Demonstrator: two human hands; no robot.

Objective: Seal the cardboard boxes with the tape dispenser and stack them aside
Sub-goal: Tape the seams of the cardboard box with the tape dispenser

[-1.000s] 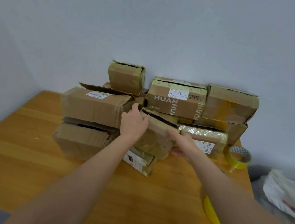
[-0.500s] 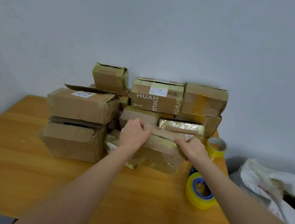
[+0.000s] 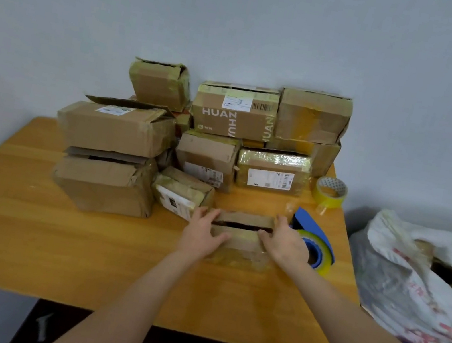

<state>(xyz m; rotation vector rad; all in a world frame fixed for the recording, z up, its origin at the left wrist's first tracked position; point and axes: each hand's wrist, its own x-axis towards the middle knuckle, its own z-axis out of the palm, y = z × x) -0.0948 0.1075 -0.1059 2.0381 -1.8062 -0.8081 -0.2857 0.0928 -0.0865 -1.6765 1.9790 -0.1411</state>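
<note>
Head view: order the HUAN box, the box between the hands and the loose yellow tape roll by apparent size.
HUAN box
box between the hands, though nearer the camera
loose yellow tape roll

Parcel-packing room, taped boxes [image 3: 235, 112], tape rolls [image 3: 330, 191]

Wooden table [image 3: 27, 227], cardboard boxes [image 3: 105, 180], apparent tape dispenser [image 3: 310, 227], tape roll [image 3: 330, 193]

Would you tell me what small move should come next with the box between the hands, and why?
Probably press the flaps of the box together with the left hand, freeing the right hand for the dispenser beside it: a dark gap shows between the flaps, so it cannot be taped yet.
</note>
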